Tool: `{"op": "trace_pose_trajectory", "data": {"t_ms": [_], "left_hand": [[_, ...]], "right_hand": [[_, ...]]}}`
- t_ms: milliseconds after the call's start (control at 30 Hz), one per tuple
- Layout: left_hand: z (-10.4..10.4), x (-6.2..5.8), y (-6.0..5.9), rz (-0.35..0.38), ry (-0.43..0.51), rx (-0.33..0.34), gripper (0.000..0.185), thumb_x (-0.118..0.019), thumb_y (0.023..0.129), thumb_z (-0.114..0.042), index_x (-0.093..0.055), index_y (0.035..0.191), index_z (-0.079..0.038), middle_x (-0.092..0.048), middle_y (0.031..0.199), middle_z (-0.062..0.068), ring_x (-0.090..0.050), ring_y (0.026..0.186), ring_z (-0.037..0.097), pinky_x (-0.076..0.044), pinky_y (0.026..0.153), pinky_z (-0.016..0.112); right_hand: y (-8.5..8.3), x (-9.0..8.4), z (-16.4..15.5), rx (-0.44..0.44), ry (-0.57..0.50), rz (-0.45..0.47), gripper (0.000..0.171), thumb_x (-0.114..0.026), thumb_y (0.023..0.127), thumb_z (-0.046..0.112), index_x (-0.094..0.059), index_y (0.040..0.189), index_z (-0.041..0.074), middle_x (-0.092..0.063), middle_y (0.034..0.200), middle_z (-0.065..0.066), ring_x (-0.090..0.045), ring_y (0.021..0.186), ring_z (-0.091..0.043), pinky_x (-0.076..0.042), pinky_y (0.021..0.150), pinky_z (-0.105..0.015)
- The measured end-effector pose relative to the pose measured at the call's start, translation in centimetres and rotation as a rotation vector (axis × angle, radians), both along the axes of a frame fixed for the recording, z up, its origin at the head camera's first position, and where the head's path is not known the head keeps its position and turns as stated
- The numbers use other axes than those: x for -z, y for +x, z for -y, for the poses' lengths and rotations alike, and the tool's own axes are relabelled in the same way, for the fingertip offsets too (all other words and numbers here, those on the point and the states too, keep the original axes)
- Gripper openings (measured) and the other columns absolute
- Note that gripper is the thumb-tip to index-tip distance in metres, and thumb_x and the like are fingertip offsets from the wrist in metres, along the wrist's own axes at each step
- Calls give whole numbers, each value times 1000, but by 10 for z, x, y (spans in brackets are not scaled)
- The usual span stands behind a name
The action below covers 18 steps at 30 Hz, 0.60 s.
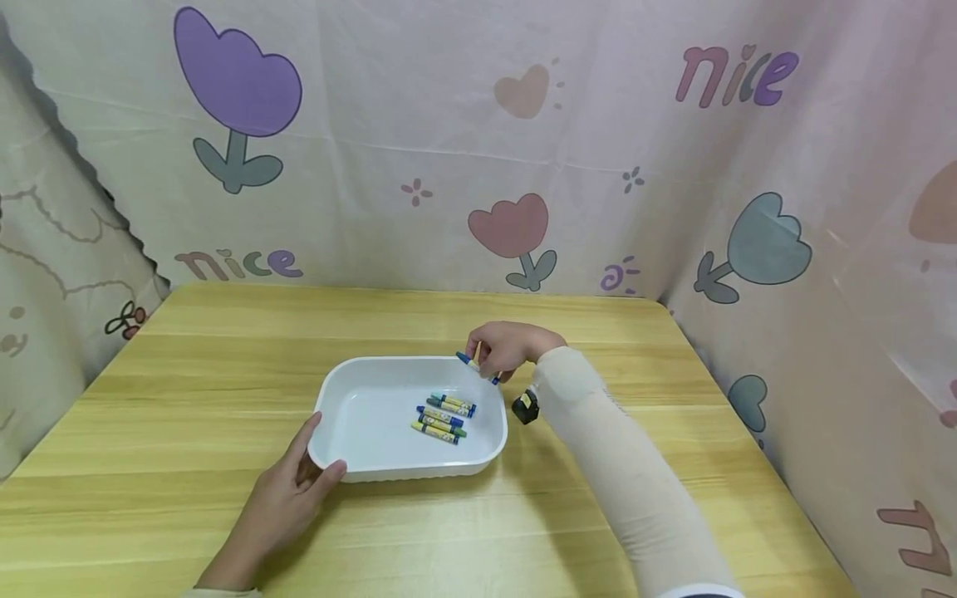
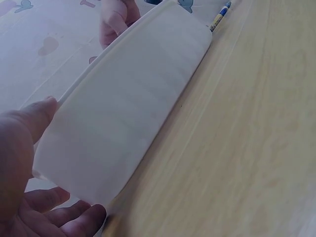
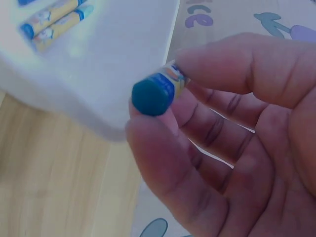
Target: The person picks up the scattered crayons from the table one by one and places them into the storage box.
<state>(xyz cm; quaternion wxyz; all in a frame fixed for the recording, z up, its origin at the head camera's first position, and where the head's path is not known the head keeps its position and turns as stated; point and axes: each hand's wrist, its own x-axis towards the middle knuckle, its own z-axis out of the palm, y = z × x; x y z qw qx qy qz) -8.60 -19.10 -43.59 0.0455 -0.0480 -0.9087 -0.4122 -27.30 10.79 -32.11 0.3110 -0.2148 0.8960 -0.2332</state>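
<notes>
A white plastic tray (image 1: 351, 390) sits on the wooden table, with several blue and green crayons (image 1: 444, 415) lying in its right half. My right hand (image 1: 504, 349) hovers over the tray's far right corner and pinches a blue crayon (image 1: 467, 362) (image 3: 157, 93) between thumb and fingers. My left hand (image 1: 292, 494) holds the tray's near left corner, thumb on the rim (image 2: 29, 121), fingers below the wall (image 2: 128, 113). In the left wrist view the pinched crayon's tip (image 2: 219, 17) pokes out past the tray's far end.
A small black and yellow object (image 1: 526, 407) lies on the table just right of the tray. Printed fabric walls (image 1: 478, 149) close the table in at the back and both sides. Bare wooden tabletop (image 1: 224, 332) surrounds the tray.
</notes>
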Motion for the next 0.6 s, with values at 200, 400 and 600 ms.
{"op": "trace_pose_trajectory", "data": {"t_ms": [200, 400, 600], "left_hand": [[0, 0, 0, -4, 8, -9, 77, -60, 97, -35, -17, 155, -7, -52, 128, 33, -61, 109, 43, -49, 91, 61], [0, 1, 0, -15, 21, -3, 78, -61, 97, -33, -17, 155, -6, -51, 129, 33, -58, 112, 45, -50, 91, 57], [-1, 1, 0, -4, 32, -6, 78, -61, 97, -34, -17, 155, -6, -50, 130, 34, -56, 114, 45, -50, 91, 55]], "right_hand": [[2, 3, 15, -25, 16, 15, 26, -67, 89, 2, -59, 112, 11, -56, 98, -10, -58, 79, -20, -59, 66, -28], [7, 10, 32, -58, 54, 4, 26, -67, 89, 3, -61, 113, 13, -58, 99, -6, -59, 83, -18, -59, 66, -27], [11, 21, 47, -48, 73, 13, 27, -69, 88, 3, -63, 112, 13, -60, 100, -5, -63, 82, -18, -59, 65, -25]]}}
